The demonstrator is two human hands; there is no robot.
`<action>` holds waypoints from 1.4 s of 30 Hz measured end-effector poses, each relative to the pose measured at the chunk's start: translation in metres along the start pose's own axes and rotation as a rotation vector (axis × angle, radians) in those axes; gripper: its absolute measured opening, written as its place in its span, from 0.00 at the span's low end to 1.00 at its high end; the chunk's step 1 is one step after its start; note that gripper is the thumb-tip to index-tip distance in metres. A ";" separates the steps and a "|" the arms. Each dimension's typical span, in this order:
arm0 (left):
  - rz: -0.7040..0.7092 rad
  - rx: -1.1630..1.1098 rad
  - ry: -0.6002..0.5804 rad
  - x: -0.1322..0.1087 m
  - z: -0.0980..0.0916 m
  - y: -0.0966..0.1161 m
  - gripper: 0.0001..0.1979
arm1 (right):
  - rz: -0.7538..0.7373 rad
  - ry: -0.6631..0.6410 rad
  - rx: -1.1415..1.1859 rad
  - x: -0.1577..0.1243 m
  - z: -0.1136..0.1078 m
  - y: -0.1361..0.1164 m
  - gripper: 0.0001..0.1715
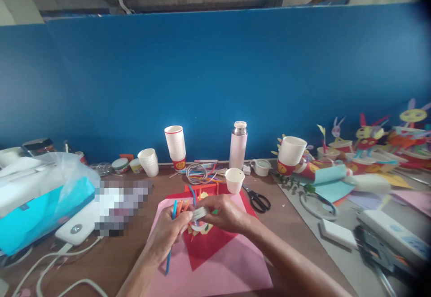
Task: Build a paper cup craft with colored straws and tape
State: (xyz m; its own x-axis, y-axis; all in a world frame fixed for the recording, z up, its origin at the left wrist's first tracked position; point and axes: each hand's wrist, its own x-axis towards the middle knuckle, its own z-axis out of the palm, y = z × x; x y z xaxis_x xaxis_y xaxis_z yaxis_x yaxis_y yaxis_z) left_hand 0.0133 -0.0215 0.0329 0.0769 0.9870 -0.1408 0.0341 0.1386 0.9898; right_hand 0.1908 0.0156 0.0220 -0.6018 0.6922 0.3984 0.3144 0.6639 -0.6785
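Observation:
My left hand (171, 227) is closed, with a long blue stick (168, 261) and several orange strips (180, 206) sticking out between its fingers. My right hand (227, 214) pinches a small pale, whitish piece (200, 213) that the left thumb also touches; its exact kind is unclear. Below the hands, a yellow and white paper shape (204, 228) is partly hidden. It lies over red paper (210, 253) on a pink sheet (235, 265). A white paper cup (235, 180) stands just beyond the right hand, with black scissors (258, 201) to its right.
Behind stand stacked cups (175, 144), a pink thermos (238, 151) and coiled wire (196, 174). Leftward lie a white power bank (76, 229) and a blue bag (50, 207). On the right are paper-cup figures (367, 135), a power strip (393, 234) and a glue gun (380, 252).

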 end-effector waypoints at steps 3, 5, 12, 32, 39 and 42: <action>-0.023 -0.015 0.011 0.001 0.001 -0.001 0.08 | -0.026 0.002 -0.017 0.000 0.002 0.002 0.07; -0.034 -0.024 0.014 0.003 0.000 -0.004 0.06 | -0.023 0.009 -0.029 0.000 0.003 0.003 0.06; -0.034 -0.068 -0.009 0.006 -0.004 -0.010 0.07 | -0.025 0.016 -0.005 0.002 0.000 -0.002 0.10; -0.021 -0.156 -0.050 0.006 -0.004 -0.011 0.08 | -0.016 0.032 -0.014 0.001 0.002 0.001 0.13; -0.034 -0.151 -0.021 0.009 -0.002 -0.016 0.05 | 0.003 0.029 -0.033 0.001 0.002 0.002 0.12; -0.012 -0.165 -0.008 0.009 0.000 -0.015 0.08 | 0.018 0.038 -0.034 0.001 0.002 0.005 0.12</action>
State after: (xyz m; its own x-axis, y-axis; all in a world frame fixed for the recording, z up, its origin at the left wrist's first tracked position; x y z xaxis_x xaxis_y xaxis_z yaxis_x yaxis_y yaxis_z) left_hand 0.0138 -0.0152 0.0171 0.0859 0.9846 -0.1521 -0.1291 0.1624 0.9783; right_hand 0.1904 0.0191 0.0183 -0.5678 0.7141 0.4095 0.3503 0.6598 -0.6648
